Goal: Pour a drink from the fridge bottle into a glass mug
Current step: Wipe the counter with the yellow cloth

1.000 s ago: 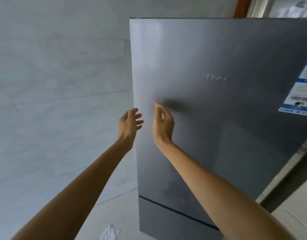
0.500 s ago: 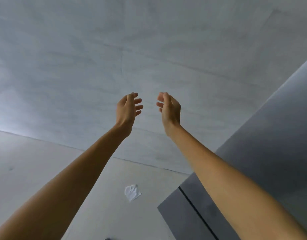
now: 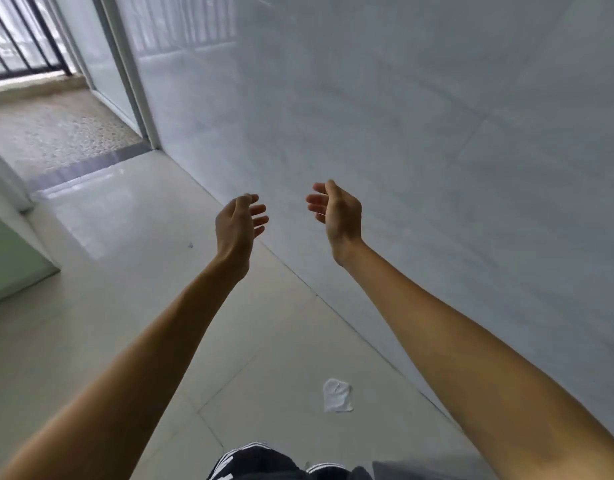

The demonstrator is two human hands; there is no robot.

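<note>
Tiled floor and pale wall — no fridge, bottle or mug visible. Left hand and right hand loosely spread, empty — pouring seemingly not begun.

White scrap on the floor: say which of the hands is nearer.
Neither clearly. The white scrap lies low between the forearms; the left hand and right hand are both raised well beyond it.

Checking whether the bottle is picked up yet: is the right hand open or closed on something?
Open and empty: the right hand is raised, fingers loosely spread, nothing between them.
</note>
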